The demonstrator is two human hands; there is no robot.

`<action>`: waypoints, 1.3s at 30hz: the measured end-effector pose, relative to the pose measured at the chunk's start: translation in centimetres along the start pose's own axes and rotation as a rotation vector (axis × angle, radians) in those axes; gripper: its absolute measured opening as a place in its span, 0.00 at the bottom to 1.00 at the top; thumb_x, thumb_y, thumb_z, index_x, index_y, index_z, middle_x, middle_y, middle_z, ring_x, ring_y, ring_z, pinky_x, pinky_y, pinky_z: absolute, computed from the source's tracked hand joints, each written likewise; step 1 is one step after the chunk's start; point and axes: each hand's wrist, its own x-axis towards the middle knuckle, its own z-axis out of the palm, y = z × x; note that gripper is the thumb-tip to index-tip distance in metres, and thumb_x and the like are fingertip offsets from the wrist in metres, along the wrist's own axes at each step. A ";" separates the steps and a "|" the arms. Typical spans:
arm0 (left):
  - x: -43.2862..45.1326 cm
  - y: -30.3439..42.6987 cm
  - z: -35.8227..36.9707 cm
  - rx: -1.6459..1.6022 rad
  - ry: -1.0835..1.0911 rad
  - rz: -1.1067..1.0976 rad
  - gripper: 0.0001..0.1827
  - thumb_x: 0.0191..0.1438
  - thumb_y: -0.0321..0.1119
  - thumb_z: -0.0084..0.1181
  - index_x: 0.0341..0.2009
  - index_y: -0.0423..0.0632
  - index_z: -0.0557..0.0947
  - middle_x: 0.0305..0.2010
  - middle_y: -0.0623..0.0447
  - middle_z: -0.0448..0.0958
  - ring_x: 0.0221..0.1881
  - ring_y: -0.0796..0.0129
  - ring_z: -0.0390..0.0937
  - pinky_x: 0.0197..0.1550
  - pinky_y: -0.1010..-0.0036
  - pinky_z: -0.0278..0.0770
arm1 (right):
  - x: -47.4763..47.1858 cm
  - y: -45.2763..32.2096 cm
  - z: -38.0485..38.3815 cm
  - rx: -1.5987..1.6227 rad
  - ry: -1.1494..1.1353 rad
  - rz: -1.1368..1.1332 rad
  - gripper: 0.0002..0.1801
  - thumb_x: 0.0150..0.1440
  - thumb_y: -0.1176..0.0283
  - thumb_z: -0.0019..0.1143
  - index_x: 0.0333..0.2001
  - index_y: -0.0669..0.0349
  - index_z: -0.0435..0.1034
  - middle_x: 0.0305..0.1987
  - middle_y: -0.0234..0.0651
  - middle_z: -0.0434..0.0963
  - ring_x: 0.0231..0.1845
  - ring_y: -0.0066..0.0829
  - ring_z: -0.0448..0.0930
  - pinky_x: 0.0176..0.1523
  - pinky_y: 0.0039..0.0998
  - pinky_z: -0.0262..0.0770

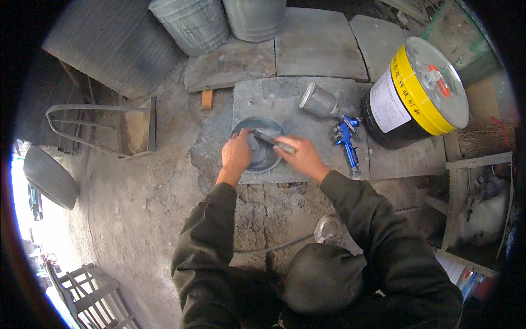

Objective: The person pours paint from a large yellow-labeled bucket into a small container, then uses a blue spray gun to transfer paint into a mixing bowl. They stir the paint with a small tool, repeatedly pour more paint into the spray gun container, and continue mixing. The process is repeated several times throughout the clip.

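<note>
A round bowl with grey material inside stands on a grey slab in front of me. My left hand is at the bowl's left side, its fingertips over the inside; whether they grip the rim or something within is hidden. A flat, grey-smeared tool, perhaps a scraper or brush, reaches over the bowl, and my right hand is closed around its handle. To the right of the bowl lies a blue spray gun, with a grey-coated cup attached at its upper end.
A black and yellow drum with a printed label stands at the right. Two grey buckets are at the top. A metal-framed hand truck lies left, near a tilted grey basin. A hose crosses the ground below the slab.
</note>
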 end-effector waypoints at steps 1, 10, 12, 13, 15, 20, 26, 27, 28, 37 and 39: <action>0.0 -0.1 0.4 -0.061 0.075 0.053 0.25 0.53 0.28 0.53 0.57 0.52 0.71 0.51 0.37 0.79 0.48 0.38 0.78 0.49 0.51 0.76 | 0.1 0.0 -0.1 -0.187 0.043 -0.231 0.18 0.61 0.62 0.62 0.41 0.69 0.78 0.28 0.35 0.83 0.23 0.20 0.79 0.29 0.23 0.75; 1.2 -1.6 0.2 -0.271 0.111 -0.052 0.27 0.50 0.28 0.56 0.58 0.50 0.72 0.53 0.42 0.78 0.50 0.44 0.78 0.51 0.54 0.76 | -0.1 -0.2 0.0 0.418 -0.202 0.657 0.14 0.60 0.64 0.61 0.43 0.63 0.78 0.28 0.38 0.82 0.25 0.23 0.81 0.32 0.28 0.77; 1.4 -1.6 0.0 -0.104 0.026 -0.067 0.30 0.48 0.27 0.59 0.58 0.51 0.71 0.55 0.42 0.77 0.51 0.45 0.78 0.51 0.55 0.76 | -0.4 -0.2 0.2 0.064 -0.046 0.146 0.15 0.61 0.64 0.61 0.43 0.65 0.78 0.28 0.36 0.82 0.25 0.20 0.80 0.31 0.26 0.76; 1.3 -1.3 0.2 -0.065 0.029 -0.020 0.30 0.48 0.27 0.59 0.59 0.51 0.71 0.55 0.41 0.77 0.51 0.45 0.78 0.51 0.55 0.76 | -0.4 -0.2 0.4 -0.113 0.031 -0.105 0.16 0.61 0.64 0.62 0.43 0.67 0.78 0.28 0.35 0.83 0.25 0.19 0.79 0.31 0.25 0.75; 0.9 -0.7 0.9 -0.067 0.066 0.053 0.31 0.47 0.26 0.60 0.59 0.51 0.71 0.55 0.40 0.77 0.52 0.44 0.77 0.51 0.54 0.76 | -0.3 -0.2 0.5 -0.124 0.097 -0.170 0.15 0.59 0.62 0.63 0.40 0.63 0.79 0.23 0.38 0.79 0.20 0.25 0.78 0.28 0.30 0.75; 0.4 -0.6 1.1 -0.441 0.188 0.214 0.29 0.48 0.27 0.57 0.58 0.49 0.71 0.56 0.38 0.76 0.51 0.41 0.77 0.51 0.52 0.75 | 0.2 -0.5 0.2 0.363 -0.017 0.636 0.12 0.57 0.62 0.65 0.40 0.58 0.80 0.27 0.40 0.82 0.24 0.39 0.80 0.32 0.33 0.77; 1.1 -1.5 0.6 -0.192 0.122 -0.033 0.26 0.48 0.26 0.56 0.55 0.47 0.72 0.47 0.37 0.81 0.45 0.37 0.79 0.51 0.50 0.75 | -0.1 -1.2 0.1 -0.089 -0.025 0.026 0.11 0.58 0.64 0.63 0.40 0.57 0.80 0.28 0.37 0.83 0.24 0.40 0.80 0.31 0.30 0.76; 1.2 -1.4 0.8 -0.149 0.078 -0.045 0.27 0.48 0.26 0.56 0.56 0.48 0.71 0.47 0.37 0.80 0.45 0.37 0.79 0.51 0.51 0.75 | -0.1 -1.2 0.2 -0.189 -0.012 -0.104 0.10 0.58 0.64 0.63 0.40 0.57 0.80 0.28 0.37 0.83 0.24 0.40 0.80 0.31 0.30 0.76; 1.2 -1.4 1.1 -0.110 0.050 -0.051 0.28 0.48 0.26 0.56 0.57 0.48 0.71 0.47 0.36 0.80 0.46 0.38 0.78 0.51 0.51 0.75 | 0.0 -1.2 0.2 -0.282 0.001 -0.215 0.10 0.58 0.64 0.62 0.40 0.58 0.80 0.28 0.37 0.83 0.24 0.40 0.80 0.31 0.30 0.76; 1.3 -1.4 0.5 -0.277 0.049 -0.055 0.35 0.50 0.27 0.57 0.64 0.48 0.64 0.53 0.33 0.77 0.51 0.38 0.76 0.54 0.52 0.75 | 0.1 -0.9 -0.1 0.353 -0.150 0.519 0.14 0.58 0.62 0.63 0.44 0.58 0.78 0.38 0.38 0.84 0.33 0.37 0.83 0.37 0.34 0.78; 1.4 -1.5 0.4 -0.169 -0.023 -0.076 0.35 0.50 0.28 0.58 0.64 0.47 0.63 0.53 0.34 0.76 0.52 0.38 0.76 0.54 0.52 0.75 | -0.2 -1.0 0.0 -0.052 -0.041 0.041 0.13 0.60 0.63 0.62 0.42 0.60 0.78 0.32 0.35 0.83 0.29 0.25 0.80 0.34 0.29 0.76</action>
